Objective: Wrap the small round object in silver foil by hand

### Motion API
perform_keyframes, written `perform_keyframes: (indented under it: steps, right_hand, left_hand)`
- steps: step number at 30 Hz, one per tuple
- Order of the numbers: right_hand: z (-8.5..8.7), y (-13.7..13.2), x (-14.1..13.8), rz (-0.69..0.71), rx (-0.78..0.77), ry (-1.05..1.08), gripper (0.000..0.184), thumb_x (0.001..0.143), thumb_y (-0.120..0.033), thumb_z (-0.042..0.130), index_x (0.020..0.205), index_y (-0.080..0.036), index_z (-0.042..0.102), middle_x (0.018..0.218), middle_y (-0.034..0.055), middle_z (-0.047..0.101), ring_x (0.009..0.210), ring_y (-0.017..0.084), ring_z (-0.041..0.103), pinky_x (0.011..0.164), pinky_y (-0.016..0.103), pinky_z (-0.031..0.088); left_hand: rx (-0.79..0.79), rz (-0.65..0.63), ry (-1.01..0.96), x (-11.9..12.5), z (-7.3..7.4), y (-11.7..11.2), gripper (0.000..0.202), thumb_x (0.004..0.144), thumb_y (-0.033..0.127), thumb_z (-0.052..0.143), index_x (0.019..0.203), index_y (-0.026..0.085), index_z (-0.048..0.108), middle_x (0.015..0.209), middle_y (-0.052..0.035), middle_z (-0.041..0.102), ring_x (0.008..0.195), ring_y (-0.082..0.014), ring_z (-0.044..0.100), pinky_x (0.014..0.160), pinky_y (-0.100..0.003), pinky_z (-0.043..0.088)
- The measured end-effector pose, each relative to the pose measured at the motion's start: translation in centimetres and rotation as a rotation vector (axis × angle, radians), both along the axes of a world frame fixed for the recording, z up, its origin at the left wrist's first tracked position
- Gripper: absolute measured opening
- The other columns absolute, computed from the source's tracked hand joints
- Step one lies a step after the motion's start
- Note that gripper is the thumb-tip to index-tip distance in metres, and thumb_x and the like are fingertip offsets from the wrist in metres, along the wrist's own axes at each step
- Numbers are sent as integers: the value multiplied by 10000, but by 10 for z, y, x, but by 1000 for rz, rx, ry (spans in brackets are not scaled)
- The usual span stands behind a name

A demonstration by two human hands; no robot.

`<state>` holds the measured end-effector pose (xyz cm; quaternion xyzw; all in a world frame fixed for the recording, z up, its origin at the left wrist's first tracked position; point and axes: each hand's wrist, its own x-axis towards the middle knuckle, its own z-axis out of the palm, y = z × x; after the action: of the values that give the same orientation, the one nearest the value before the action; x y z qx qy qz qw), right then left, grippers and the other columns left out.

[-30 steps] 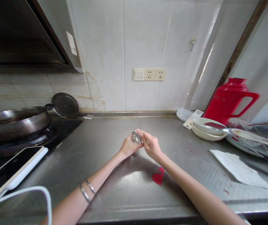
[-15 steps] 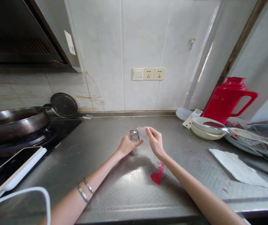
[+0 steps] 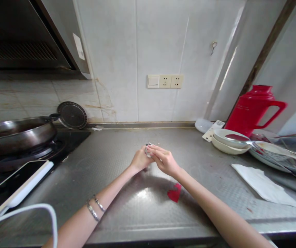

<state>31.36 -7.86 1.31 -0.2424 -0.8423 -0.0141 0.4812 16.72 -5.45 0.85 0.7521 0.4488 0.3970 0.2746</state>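
I see L hand (image 3: 140,159) w/ fingers curled round a small shiny thing (image 3: 147,150), mostly hidden; R hand (image 3: 167,162) has fingers close tog. over it, can't tell if pinching. Metal bench (image 3: 111,155) below, w/ red scrap (image 3: 174,194). Pan (image 3: 29,134) on stove (image 3: 71,141) at L, red flask (image 3: 250,112) at R, tiled wall (image 3: 160,41) behind.

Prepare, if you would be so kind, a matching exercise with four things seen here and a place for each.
Things
1. pan
2. small shiny object
3. white paper
4. red flask

Places
a. behind the bowls
b. on the cooktop
c. on the counter, nearer than the bowls
d. between the left hand and right hand

Pairs: 1-b, 2-d, 3-c, 4-a
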Motion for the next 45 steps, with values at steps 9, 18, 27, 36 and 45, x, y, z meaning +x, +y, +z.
perform_keyframes:
  steps: [9,18,27,36,45]
  right_hand:
    - [14,-11,1,-128,-189,286,266,935,-273,439,1027,-235,685,986,55,729,878,191,696,746,273,553]
    - [4,6,5,-166,-166,250,249,913,-274,468,1008,-231,694,1035,54,715,970,209,676,868,340,542]
    - [-3,-2,-1,-42,-65,151,265,898,-195,461,1058,-231,670,1052,65,708,1033,204,648,911,368,534]
    - [2,-10,-5,-17,-128,171,244,908,-267,456,942,-238,696,917,50,735,868,188,694,813,313,554]
    - [10,-3,3,-287,-196,461,267,915,-336,459,911,-223,702,918,56,739,834,202,696,731,288,543]
  left_hand:
    - [-180,51,-38,-1,-1,2,425,659,449,704,932,159,557,587,30,606,385,-103,531,361,-187,373]
    - [-177,9,-36,4,2,-8,398,670,423,695,966,177,595,599,28,619,441,-115,557,412,-190,384]
    - [-111,-58,-14,1,5,-5,212,711,342,621,854,186,628,518,31,586,437,-133,566,423,-194,406]
    - [-225,0,-57,-3,-7,9,274,725,389,615,869,156,602,526,34,582,387,-122,553,337,-178,375]
    - [-268,43,-106,2,2,-3,451,648,458,725,952,144,617,549,27,602,356,-92,514,342,-174,363]
